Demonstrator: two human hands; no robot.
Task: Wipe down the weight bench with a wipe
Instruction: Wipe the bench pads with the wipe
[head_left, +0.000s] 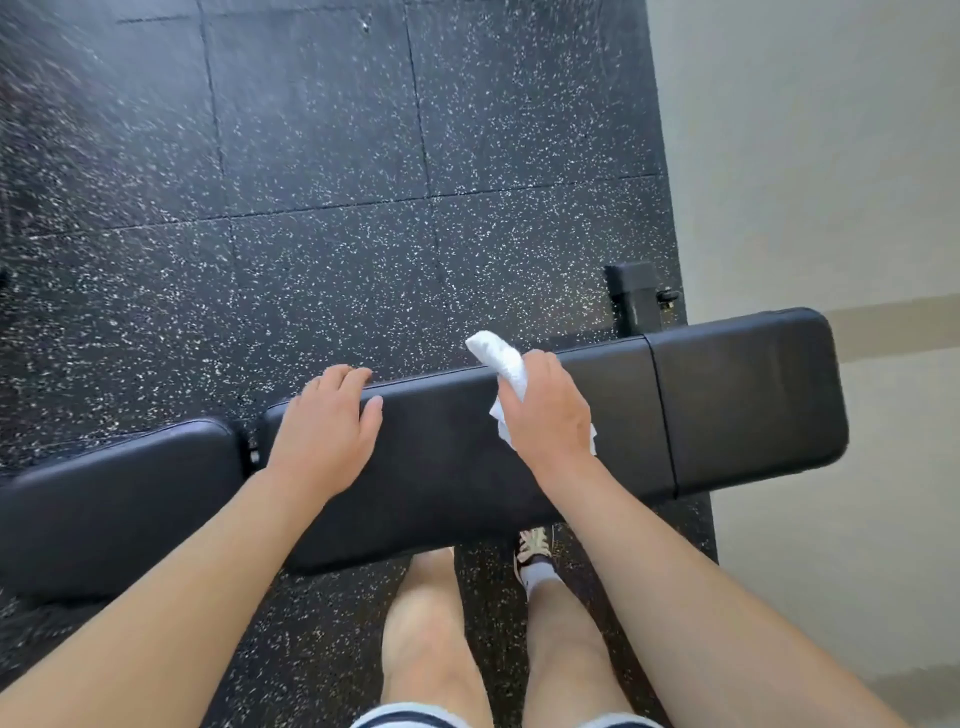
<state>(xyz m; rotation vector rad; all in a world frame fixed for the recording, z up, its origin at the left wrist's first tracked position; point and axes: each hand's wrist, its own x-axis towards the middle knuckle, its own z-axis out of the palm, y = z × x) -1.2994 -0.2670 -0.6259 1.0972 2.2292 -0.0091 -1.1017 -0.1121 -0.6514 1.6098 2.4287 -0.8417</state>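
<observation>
Item 1, bench: black padded, lying across our view from left to right, on a dark speckled rubber floor. We count 3 pad sections; the leftmost is cut off by the frame edge, and a narrow gap with a metal fitting separates it from the middle pad.

Item 2, left hand: ours, laid on the middle pad near its left end. The thumb lies on the top surface; the fingers bend over the far edge, their tips hidden behind it. It holds nothing apart from this hold on the edge.

Item 3, wipe: white, crumpled, in our right hand. 1 bunched end sticks out beyond the fingers, past the far edge of the bench and over the floor; other folds show beside the thumb and under the heel of the hand, against the pad.

Item 4, right hand: curled round the wipe, resting on the middle pad just left of the seam with the right pad. The fingertips are hidden, so we cannot tell how tightly they close.

Item 5, bench leg: black metal, showing behind the right end; its lower part is hidden by the pad.

Item 6, wall: pale, far right.

Item 7, our legs and 1 shoe: below the bench, partly covered by it.
</observation>
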